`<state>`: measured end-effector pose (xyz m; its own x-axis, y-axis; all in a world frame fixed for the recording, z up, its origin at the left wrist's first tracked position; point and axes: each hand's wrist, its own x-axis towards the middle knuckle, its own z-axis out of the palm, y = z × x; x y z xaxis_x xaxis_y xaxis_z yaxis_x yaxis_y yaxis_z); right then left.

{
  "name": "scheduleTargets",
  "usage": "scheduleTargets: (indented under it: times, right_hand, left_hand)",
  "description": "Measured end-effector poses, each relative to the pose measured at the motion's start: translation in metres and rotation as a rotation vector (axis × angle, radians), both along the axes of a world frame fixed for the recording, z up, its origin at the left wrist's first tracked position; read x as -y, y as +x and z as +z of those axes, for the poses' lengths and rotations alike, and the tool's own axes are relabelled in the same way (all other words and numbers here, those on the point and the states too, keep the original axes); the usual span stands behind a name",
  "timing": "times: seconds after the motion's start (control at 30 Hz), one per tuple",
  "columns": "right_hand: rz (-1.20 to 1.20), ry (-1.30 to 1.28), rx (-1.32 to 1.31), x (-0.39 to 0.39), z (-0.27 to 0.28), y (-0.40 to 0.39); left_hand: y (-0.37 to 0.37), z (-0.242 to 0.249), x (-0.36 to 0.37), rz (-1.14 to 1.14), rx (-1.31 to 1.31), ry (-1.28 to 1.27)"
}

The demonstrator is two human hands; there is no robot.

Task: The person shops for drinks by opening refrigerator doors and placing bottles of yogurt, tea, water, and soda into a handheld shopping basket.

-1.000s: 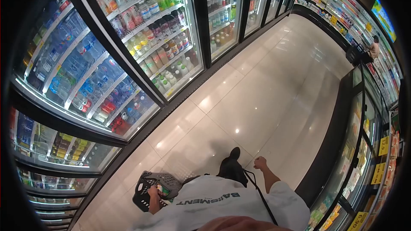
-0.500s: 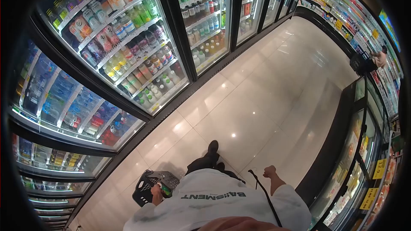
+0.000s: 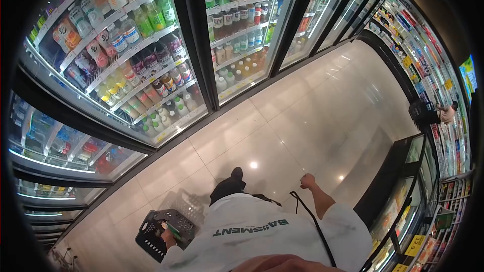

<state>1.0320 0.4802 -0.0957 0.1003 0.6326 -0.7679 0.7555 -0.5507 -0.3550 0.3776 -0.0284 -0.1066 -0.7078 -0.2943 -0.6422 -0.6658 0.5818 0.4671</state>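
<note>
A dark grey shopping basket [image 3: 143,234] hangs at the lower left, its side pierced with holes. My left hand [image 3: 168,238] is closed at the basket, apparently round its handle; a green item [image 3: 174,231] shows inside beside the fingers. My right hand [image 3: 307,181] is held out over the floor with its fingers curled in, and nothing shows in it. A black strap [image 3: 313,221] hangs near my right arm, against the white sweatshirt [image 3: 252,226].
Glass-door fridges [image 3: 214,45] full of bottles line the left. A low freezer [image 3: 403,196] runs along the right. At the far right a person [image 3: 446,114] stands by open shelves [image 3: 411,45]. Pale tiles [image 3: 282,131] lie between.
The view has moved along the aisle. The basket and my left hand have swung left and lower in view, while my right hand has risen a little, still curled.
</note>
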Motion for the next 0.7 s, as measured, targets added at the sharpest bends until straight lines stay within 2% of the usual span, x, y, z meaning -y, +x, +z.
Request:
scheduleTargets:
  times: [0.03,0.07,0.1,0.13,0.17,0.2,0.27,0.33,0.4,0.5,0.6,0.7]
  right_hand:
    - [0.399,0.1,0.082,-0.027,-0.034,0.024]
    - [0.598,0.193,0.103,-0.057,-0.069,0.044]
    - [0.789,0.307,0.138,-0.084,-0.08,0.049]
    - [0.704,0.297,0.141,-0.105,-0.093,0.051]
    - [0.617,0.289,0.142,-0.124,-0.085,0.038]
    - [0.466,0.169,0.176,-0.149,-0.066,0.01]
    - [0.436,0.17,0.178,-0.188,-0.041,-0.039]
    - [0.494,0.181,0.152,-0.223,-0.029,-0.082]
    - [0.773,0.399,0.105,-0.26,-0.058,-0.097]
    - [0.485,0.225,-0.048,-0.291,0.003,-0.157]
    - [0.561,0.225,-0.066,-0.328,0.016,-0.167]
    - [0.591,0.143,-0.033,-0.375,0.002,-0.148]
  left_hand:
    - [0.012,0.007,-0.011,-0.022,-0.005,-0.03]
    - [0.025,0.012,-0.013,-0.038,-0.005,-0.062]
    - [0.03,0.01,-0.01,-0.013,0.013,-0.036]
    - [0.032,0.006,-0.01,0.011,0.027,-0.013]
    - [0.035,0.005,-0.007,0.032,0.039,0.015]
    - [0.039,0.016,-0.014,0.029,0.07,0.033]
    - [0.048,0.026,-0.047,0.018,0.131,0.076]
    - [0.07,0.018,-0.086,0.072,0.061,0.061]
    - [0.089,0.031,-0.12,0.054,0.043,0.067]
    - [0.106,0.019,-0.155,0.008,0.013,0.054]
    - [0.13,0.032,-0.209,0.038,-0.007,0.042]
    - [0.152,-0.01,-0.236,0.028,-0.066,-0.048]
